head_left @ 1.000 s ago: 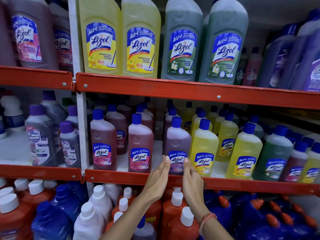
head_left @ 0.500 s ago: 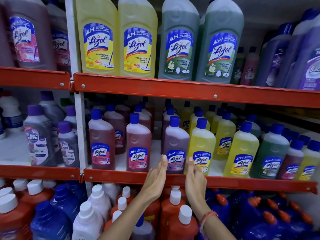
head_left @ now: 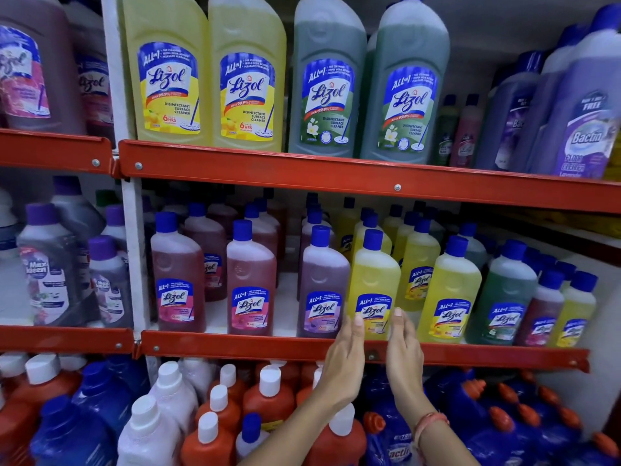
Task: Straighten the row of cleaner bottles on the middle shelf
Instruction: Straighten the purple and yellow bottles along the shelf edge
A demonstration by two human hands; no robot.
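1. Shop shelving with red rails, packed with cleaner bottles on three levels; middle shelf [head_left: 235, 344] at hand height.
2. Both hands flat and spread, palms facing each other, either side of the base of a yellow bottle [head_left: 373, 290] at the front edge: left hand [head_left: 346, 358] by its left side, right hand [head_left: 403, 354] by its right. Fingertips at or just off the label; actual contact cannot be told. Nothing gripped.
3. Front row so far, by judgement: two pink bottles [head_left: 250, 284] on the left standing upright, labels forward, on the rail line but with wide gaps between them; purple bottle [head_left: 322, 284] upright and touching the yellow one.
4. Left to do, likely: squaring the yellow bottle, then the second yellow [head_left: 452, 290], green [head_left: 507, 294] and the small bottles [head_left: 541, 311] at the right end, which look crowded and turned a little off the front line, though lens bend may add to that.
5. Behind: more rows of the same bottles, close enough to be knocked by a hard push.
6. In the way: rail lip in front of the bases; tight neighbours on both sides leaving little finger room. Below, white-capped orange bottles [head_left: 268, 395] under the forearms.
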